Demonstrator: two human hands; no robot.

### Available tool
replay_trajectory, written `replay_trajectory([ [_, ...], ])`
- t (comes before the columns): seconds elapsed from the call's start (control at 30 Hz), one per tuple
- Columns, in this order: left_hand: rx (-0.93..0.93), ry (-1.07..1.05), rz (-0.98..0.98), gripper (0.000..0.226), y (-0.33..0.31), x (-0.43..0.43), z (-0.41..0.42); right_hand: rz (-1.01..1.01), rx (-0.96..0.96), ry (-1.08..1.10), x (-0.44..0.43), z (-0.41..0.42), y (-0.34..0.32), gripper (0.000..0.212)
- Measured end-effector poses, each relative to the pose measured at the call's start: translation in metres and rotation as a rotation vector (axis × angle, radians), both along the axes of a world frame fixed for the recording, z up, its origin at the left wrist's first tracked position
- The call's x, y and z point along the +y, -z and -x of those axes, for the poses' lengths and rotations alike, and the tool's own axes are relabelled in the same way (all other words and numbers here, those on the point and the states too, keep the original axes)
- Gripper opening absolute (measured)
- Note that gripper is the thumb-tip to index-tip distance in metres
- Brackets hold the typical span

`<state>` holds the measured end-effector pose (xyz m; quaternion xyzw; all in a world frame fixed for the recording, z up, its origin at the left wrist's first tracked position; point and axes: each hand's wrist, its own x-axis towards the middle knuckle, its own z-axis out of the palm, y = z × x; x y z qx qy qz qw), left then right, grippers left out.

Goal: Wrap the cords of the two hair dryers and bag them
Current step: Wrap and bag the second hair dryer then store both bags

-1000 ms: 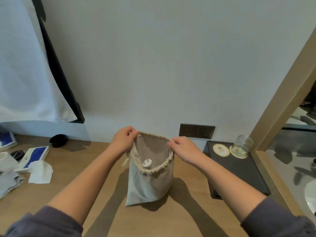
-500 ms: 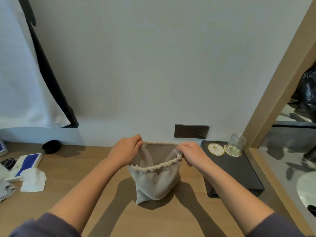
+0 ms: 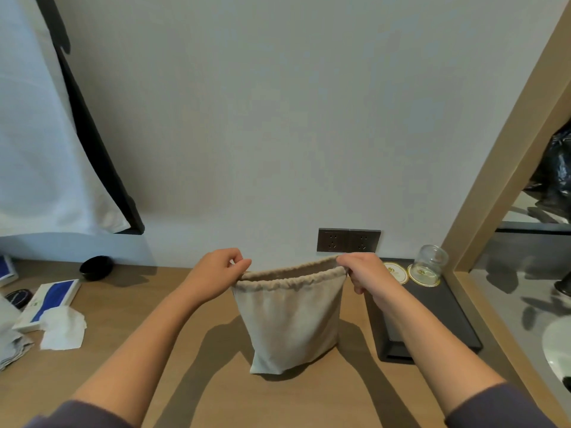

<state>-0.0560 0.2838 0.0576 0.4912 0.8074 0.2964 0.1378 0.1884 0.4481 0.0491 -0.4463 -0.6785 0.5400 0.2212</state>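
Note:
A beige drawstring cloth bag (image 3: 290, 319) stands upright on the wooden desk (image 3: 185, 381), its gathered mouth stretched nearly flat. My left hand (image 3: 216, 274) pinches the left end of the bag's rim. My right hand (image 3: 364, 273) grips the right end of the rim. The bag's inside is hidden from me, and no hair dryer or cord shows anywhere in view.
A black tray (image 3: 438, 316) with two round coasters (image 3: 395, 272) and an upturned glass (image 3: 429, 264) lies right of the bag. A wall socket (image 3: 348, 240) sits behind. At left lie a blue-and-white box (image 3: 49, 302), a tissue (image 3: 63, 330) and a black dish (image 3: 95, 267).
Both hands have pulled the bag's rim apart sideways, so the round open mouth has flattened into a narrow slit. The bag hangs taller and straighter.

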Motion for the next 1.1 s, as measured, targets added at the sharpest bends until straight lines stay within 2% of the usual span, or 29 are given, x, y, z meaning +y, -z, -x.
replay_trajectory([
  [0.13, -0.347, -0.142, -0.152, 0.024, 0.003, 0.0, -0.006, 0.126, 0.122, 0.02, 0.004, -0.005, 0.003, 0.011],
  [0.3, -0.51, -0.25, -0.216, 0.025, 0.006, -0.006, 0.009, 0.221, 0.27, 0.091, 0.015, -0.017, -0.004, 0.041],
  [0.47, -0.512, -0.285, -0.223, 0.024, 0.006, -0.01, 0.024, 0.214, 0.308, 0.221, 0.023, -0.02, -0.006, 0.024],
  [0.73, -0.557, -0.422, -0.27, 0.032, 0.016, -0.033, 0.057, 0.275, 0.415, 0.459, 0.043, -0.038, 0.006, 0.03],
  [0.9, -0.578, -0.485, -0.297, 0.026, 0.026, -0.03, 0.055, 0.341, 0.465, 0.476, 0.045, -0.029, 0.016, 0.028],
  [0.97, -0.473, -0.441, -0.247, 0.023, 0.027, -0.031, 0.047, 0.384, 0.565, 0.474, 0.044, -0.025, 0.016, 0.023],
  [1.03, -0.383, -0.317, -0.081, 0.04, 0.022, -0.036, 0.04, 0.464, 0.739, 0.458, 0.041, -0.023, 0.01, 0.013],
  [1.1, -0.379, -0.162, 0.076, 0.054, 0.017, -0.041, 0.035, 0.541, 0.865, 0.405, 0.036, -0.02, 0.005, 0.011],
])
